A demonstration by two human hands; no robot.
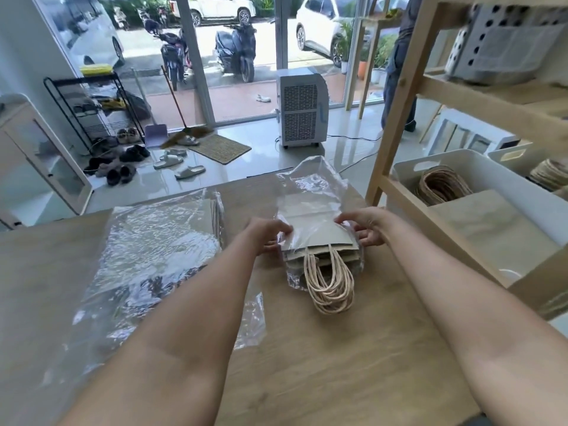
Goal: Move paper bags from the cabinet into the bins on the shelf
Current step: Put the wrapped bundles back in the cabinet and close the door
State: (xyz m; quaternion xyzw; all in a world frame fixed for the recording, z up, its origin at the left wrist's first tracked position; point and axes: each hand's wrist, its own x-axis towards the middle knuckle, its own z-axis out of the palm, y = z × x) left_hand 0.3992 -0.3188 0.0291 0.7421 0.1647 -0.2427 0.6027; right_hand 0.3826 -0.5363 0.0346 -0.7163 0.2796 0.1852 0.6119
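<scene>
- At centre frame we hold a stack of paper bags [319,241] on the wooden table [353,348], half inside its clear plastic sleeve [310,186].
- Our left hand [269,236] and right hand [367,227] have fingers closed on the stack's two sides.
- We judge the step as unwrapping.
- Next, we must slide the sleeve off, then carry the bags to the white bin [455,162] at right, which already holds some.

A white box-shaped air cooler with grey grilles [299,107] stood on the glossy tiled floor before the glass wall. Near it lay a woven brown doormat [220,148], and several sandals and dark shoes [129,166] lay beside a black wire shoe rack [89,109]. Two dark scooters [235,50] were parked outside.
</scene>
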